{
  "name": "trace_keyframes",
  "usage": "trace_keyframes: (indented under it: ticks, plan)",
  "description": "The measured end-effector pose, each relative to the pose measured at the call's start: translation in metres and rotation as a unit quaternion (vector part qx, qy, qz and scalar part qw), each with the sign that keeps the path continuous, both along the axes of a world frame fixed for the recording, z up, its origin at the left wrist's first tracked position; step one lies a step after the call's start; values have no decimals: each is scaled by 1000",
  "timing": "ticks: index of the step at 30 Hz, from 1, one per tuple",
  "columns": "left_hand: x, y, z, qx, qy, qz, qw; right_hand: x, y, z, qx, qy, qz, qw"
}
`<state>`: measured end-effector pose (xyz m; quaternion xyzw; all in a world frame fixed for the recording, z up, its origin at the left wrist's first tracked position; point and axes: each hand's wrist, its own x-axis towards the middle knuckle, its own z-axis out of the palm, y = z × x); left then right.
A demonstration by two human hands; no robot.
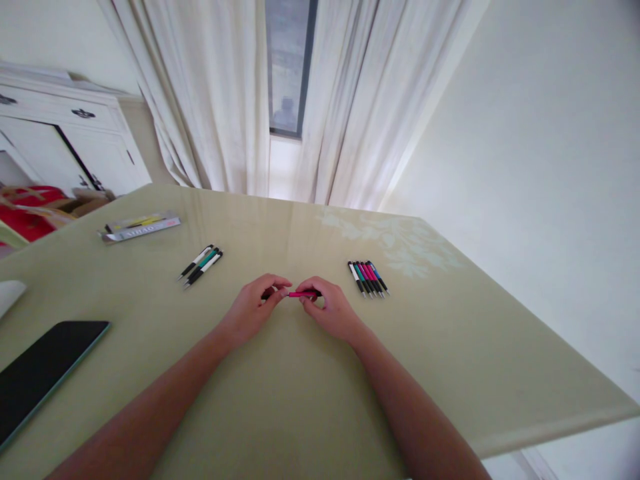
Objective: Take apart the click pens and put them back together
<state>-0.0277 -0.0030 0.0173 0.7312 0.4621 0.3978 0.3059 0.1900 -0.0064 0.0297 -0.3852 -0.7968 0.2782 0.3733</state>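
A pink pen (302,294) lies sideways between my two hands, over the middle of the table. My right hand (332,309) pinches its pink barrel, and a black end shows beside the fingers. My left hand (254,309) is closed on the pen's other end, where a dark part shows between thumb and fingers. Whether the two parts are joined is hard to make out. To the right, several pens (367,279) with white, green, pink and blue barrels lie side by side. Left of my hands rest three more pens (201,265), white and green with black grips.
The pale green table (280,413) reaches toward the curtains (220,93). A clear pen package (141,227) lies at the far left. A dark-screened phone or tablet (45,367) rests near left, with a white object (9,293) beyond it. A wall (550,187) stands on the right.
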Motion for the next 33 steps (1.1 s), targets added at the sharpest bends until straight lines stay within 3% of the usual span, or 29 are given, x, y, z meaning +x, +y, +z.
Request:
trace_keyframes:
  ticks: [10,18,26,33]
  plan:
    - [-2,4,-3,-59,-76,-20,995,5,7,-3,-5,41,4,999]
    - [-3,0,5,-11,-63,2,998,3,3,1,-35,34,5,999]
    - [-1,-3,7,-26,-26,0,999,1,3,1,-41,49,-10,998]
    - [0,-4,5,8,-30,-10,999,-1,-1,4,-111,31,1,993]
